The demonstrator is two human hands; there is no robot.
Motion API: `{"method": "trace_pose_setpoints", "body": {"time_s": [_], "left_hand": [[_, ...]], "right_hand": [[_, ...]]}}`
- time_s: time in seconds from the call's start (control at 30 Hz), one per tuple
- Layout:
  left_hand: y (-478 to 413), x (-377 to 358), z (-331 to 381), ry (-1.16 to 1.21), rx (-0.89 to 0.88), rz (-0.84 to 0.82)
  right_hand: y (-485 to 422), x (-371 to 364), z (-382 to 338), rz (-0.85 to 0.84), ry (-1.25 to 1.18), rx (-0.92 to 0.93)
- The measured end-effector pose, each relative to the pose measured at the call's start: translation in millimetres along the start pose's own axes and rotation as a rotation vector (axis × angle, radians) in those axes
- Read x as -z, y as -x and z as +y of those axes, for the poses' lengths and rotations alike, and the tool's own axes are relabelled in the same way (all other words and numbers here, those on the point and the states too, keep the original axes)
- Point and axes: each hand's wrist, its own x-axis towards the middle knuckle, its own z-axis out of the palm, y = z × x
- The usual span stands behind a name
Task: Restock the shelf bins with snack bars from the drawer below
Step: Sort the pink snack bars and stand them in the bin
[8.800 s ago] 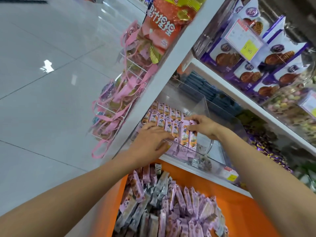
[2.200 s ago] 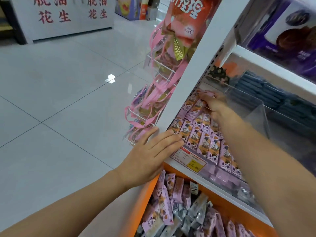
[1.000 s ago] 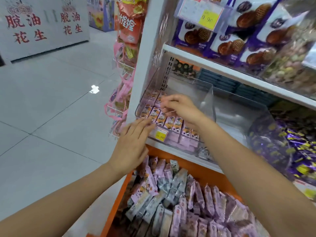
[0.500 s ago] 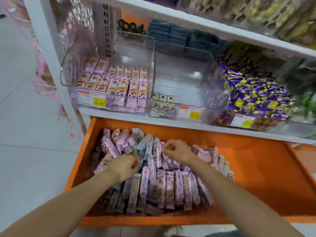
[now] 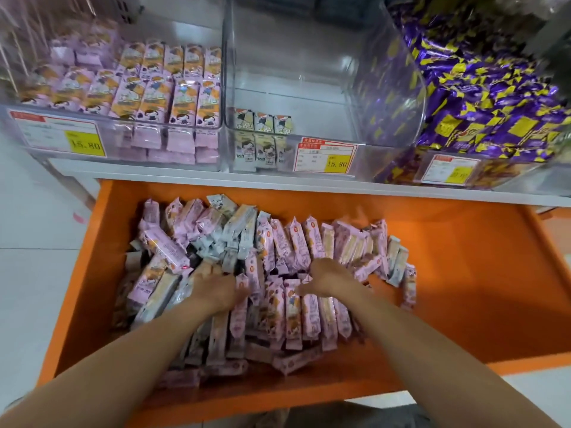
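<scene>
Here, the orange drawer (image 5: 463, 288) is bare from 3 to 5 o'clock; snack bars (image 5: 293, 242) heap at centre. The left hand (image 5: 216, 288) curls into them, grip unclear; right hand (image 5: 330, 279) rests atop, thumb spread.

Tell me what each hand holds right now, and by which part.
Cannot be told. The left hand and right hand are both dug into the pink snack bars in the orange drawer, fingertips hidden among them, so no definite grip shows.

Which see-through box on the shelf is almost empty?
The middle bin: just a few pale bars at its front. The left bin holds many pink bars, the right bin purple sweets.
</scene>
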Motion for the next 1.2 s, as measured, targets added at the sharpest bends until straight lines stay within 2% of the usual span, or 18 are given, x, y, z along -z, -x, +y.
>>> {"method": "trace_pose_setpoints", "body": {"time_s": [0.13, 0.27, 0.4, 0.47, 0.53, 0.7, 0.8, 0.9, 1.2], "left_hand": [[-5, 1, -3, 0.217, -0.038, 0.069], [1, 11, 2, 0.662, -0.057, 0.160], [7, 21, 3, 1.171, -0.004, 0.104], [9, 26, 4, 1.327, 0.028, 0.015], [15, 29, 7, 1.429, 0.032, 0.014], [22, 34, 5, 1.488, 0.002, 0.005], [35, 39, -4, 1.526, -0.125, -0.075], [44, 39, -12, 1.577, -0.161, -0.083], [76, 52, -29, 1.437, -0.249, -0.061]], "right_hand": [[-2, 3, 13, -0.018, -0.217, 0.134], [5, 7, 21, -0.021, -0.525, 0.255], [14, 15, 14, -0.011, -0.822, 0.285], [16, 17, 7, 0.016, -0.891, 0.313], [19, 19, -1, 0.025, -0.949, 0.327], [25, 22, -15, 0.025, -1.048, 0.345], [28, 23, -20, 0.007, -1.114, 0.350], [30, 23, -28, -0.005, -1.160, 0.368], [59, 35, -71, 0.003, -1.154, 0.543]]}}
